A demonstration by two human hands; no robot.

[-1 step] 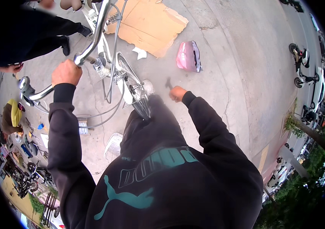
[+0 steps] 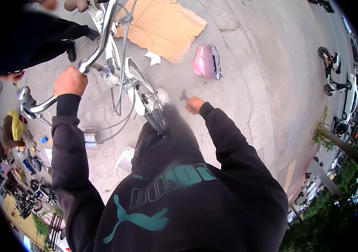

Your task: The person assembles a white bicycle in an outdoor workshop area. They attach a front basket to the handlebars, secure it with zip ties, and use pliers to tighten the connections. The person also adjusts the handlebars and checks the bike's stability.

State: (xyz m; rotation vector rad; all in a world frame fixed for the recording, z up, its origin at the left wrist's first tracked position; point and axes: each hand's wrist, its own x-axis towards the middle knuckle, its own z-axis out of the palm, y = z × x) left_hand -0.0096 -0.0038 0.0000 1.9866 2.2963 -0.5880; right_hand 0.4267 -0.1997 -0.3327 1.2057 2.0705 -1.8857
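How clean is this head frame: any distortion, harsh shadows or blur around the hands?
Head view: strong fisheye bending, black corners, pavement curving toward the rim; light flat and even, no hard shadows or glare; left hand on the silver handlebar reads sharp; right hand grips a small dark tool, slightly soft and too small to identify.

Looking straight down: left hand (image 2: 70, 81) is wrapped round the silver handlebar (image 2: 99, 46) of a white bicycle (image 2: 120, 63), front wheel (image 2: 147, 103) pinned between the legs. Right hand (image 2: 194, 105) grips a small dark tool (image 2: 184, 96) just beside the wheel. On the concrete there's a sheet of cardboard (image 2: 162, 29) and a pink bag (image 2: 206, 62) near it. Another person in dark clothes (image 2: 32, 38) stands by the bike, top left.
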